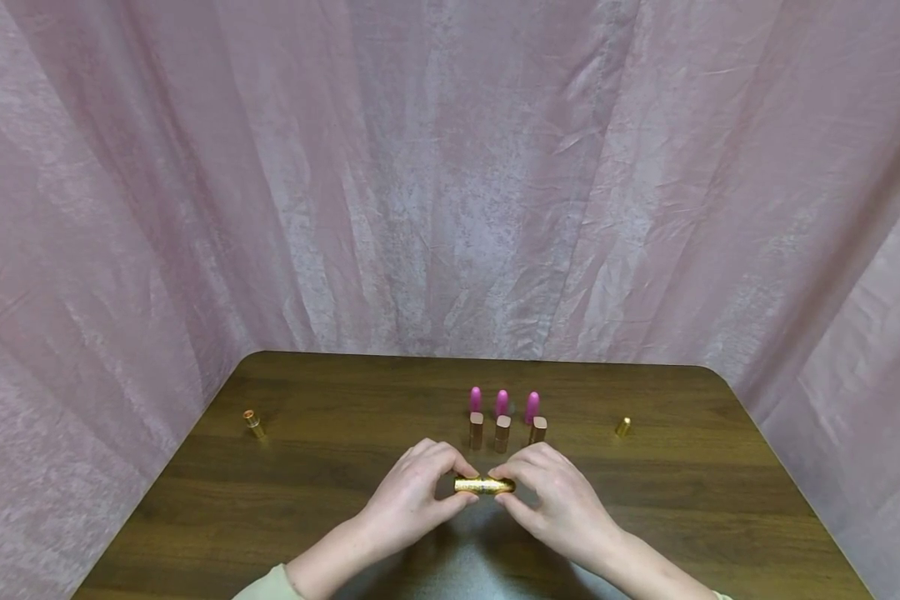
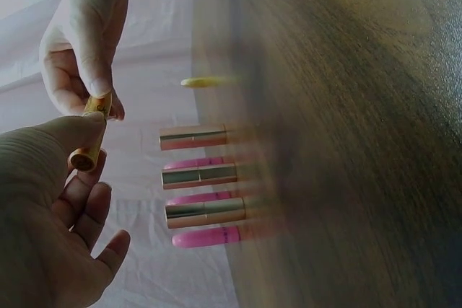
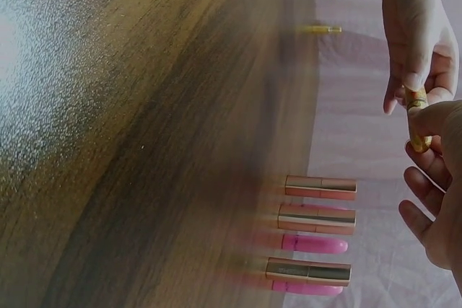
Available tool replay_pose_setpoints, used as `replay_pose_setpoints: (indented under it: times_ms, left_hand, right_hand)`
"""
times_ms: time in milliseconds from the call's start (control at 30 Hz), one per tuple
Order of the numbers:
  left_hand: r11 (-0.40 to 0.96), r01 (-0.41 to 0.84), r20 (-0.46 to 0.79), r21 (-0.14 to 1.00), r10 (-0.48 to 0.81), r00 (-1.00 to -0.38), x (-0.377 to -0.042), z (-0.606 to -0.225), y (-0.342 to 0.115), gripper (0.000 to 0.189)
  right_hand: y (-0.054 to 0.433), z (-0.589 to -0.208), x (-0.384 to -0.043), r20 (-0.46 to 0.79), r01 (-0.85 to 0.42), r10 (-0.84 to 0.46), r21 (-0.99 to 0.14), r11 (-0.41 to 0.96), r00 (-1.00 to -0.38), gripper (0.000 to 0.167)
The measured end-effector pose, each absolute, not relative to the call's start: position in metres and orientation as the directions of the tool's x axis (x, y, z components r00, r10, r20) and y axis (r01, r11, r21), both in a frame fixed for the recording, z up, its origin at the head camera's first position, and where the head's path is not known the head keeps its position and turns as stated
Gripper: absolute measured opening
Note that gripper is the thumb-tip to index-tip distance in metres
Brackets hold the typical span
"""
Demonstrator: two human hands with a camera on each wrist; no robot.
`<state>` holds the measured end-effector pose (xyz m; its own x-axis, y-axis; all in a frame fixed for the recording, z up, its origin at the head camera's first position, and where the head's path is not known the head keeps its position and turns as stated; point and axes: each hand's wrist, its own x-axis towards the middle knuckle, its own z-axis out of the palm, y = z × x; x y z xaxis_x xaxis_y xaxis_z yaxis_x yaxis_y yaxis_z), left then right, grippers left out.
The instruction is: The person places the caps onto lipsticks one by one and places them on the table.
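Note:
Between both hands, a gold lipstick tube (image 1: 484, 485) with a patterned surface lies level above the table. My left hand (image 1: 412, 492) pinches its left end between thumb and fingers. At the rounded right end, the thumb and fingers of my right hand (image 1: 558, 500) pinch the tube. In the left wrist view, the flat end of the lipstick tube (image 2: 84, 159) faces the camera. The right wrist view shows both thumbs on the tube (image 3: 418, 135). Just beyond the hands stand three rose-gold lipsticks (image 1: 502, 433), upright in a row.
Three pink bullet-shaped tubes (image 1: 502, 402) stand upright behind the rose-gold row. A gold tube with a narrower neck (image 1: 253, 423) stands at the table's left side. To the right is a small gold piece (image 1: 623, 427). A pink curtain (image 1: 450, 208) surrounds the wooden table (image 1: 345, 387).

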<state>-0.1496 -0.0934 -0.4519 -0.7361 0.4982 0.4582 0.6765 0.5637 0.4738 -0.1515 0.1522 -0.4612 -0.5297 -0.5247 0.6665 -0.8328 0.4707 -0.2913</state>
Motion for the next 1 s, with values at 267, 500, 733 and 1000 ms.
replay_pose_setpoints:
  times_ms: [267,500,733,1000]
  left_hand:
    - [0.558,0.678,0.462,0.478,0.497,-0.734,-0.1491,-0.4544,-0.0919,0.025]
    - [0.558,0.668,0.452,0.491,0.492,-0.744,-0.1483,-0.4557,-0.0895,0.024]
    - [0.581,0.651,0.43,0.489,0.488,-0.759,-0.1478,-0.4571,-0.0892,0.025]
    - [0.595,0.568,0.282,0.568,0.508,-0.814,-0.1484,-0.4583,-0.0922,0.018]
  right_hand:
    - [0.1521,-0.4634,-0.1511,0.667,-0.834,-0.528,-0.278,0.477,-0.525,0.032]
    - [0.1513,-0.4649,-0.1509,0.668,-0.832,-0.522,-0.29,0.473,-0.53,0.031]
    - [0.15,-0.4656,-0.1515,0.666,-0.828,-0.521,-0.288,0.481,-0.534,0.032]
    - [0.1467,-0.4675,-0.1506,0.624,-0.798,-0.528,-0.289,0.528,-0.576,0.032]
